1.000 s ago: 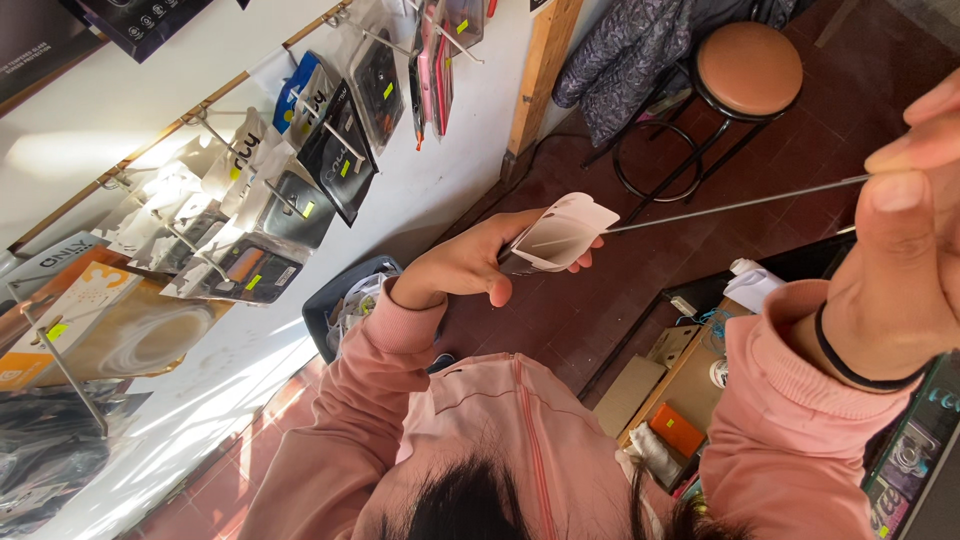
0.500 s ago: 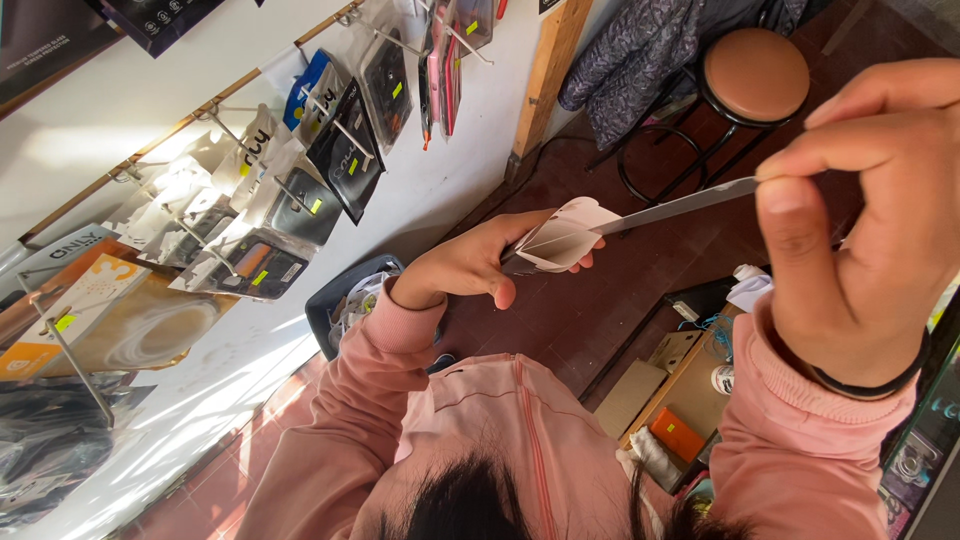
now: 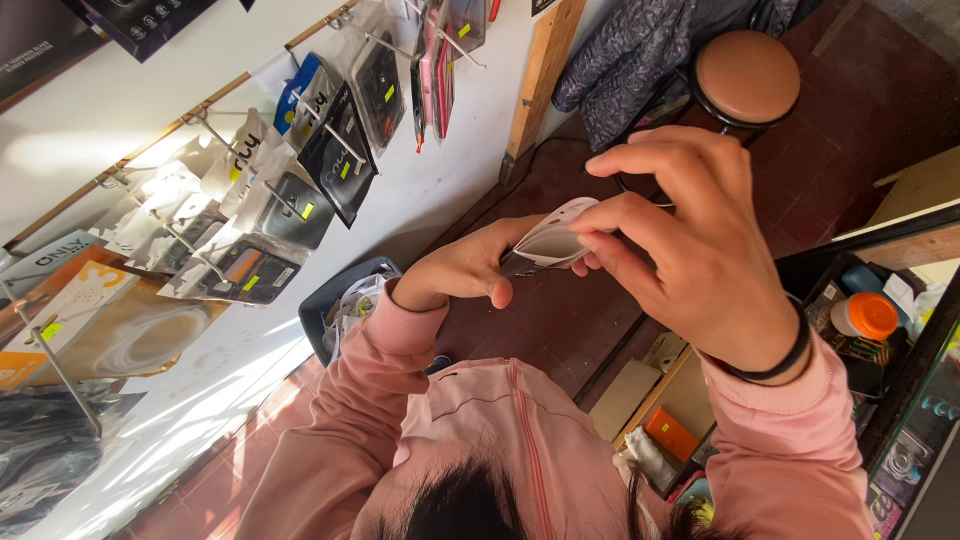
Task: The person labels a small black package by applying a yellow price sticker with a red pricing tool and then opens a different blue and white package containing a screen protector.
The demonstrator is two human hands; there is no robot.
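While half hidden behind the right hand (image 3: 700, 250) at frame centre, white phone case (image 3: 555, 238) pinched between both hands, left hand (image 3: 465, 268) clamped on its lower edge. Right fingertips closed on it, contact partly hidden. Packaged accessories (image 3: 300, 170) on wall hooks upper left; round stool (image 3: 745, 75) on red tile floor (image 3: 850, 120) upper right.

Round brown stool (image 3: 746, 76), hanging packaged accessories (image 3: 335, 150), orange-lidded jar (image 3: 866, 316)

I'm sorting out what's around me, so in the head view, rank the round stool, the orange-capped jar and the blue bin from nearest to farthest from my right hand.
1. Round stool: just above the right hand, by the hanging coat.
2. Orange-capped jar: to the right of the hand, on the dark shelf; nearly as close as the stool, so a loose call.
3. Blue bin: far left, on the floor by the wall, beyond the left hand.
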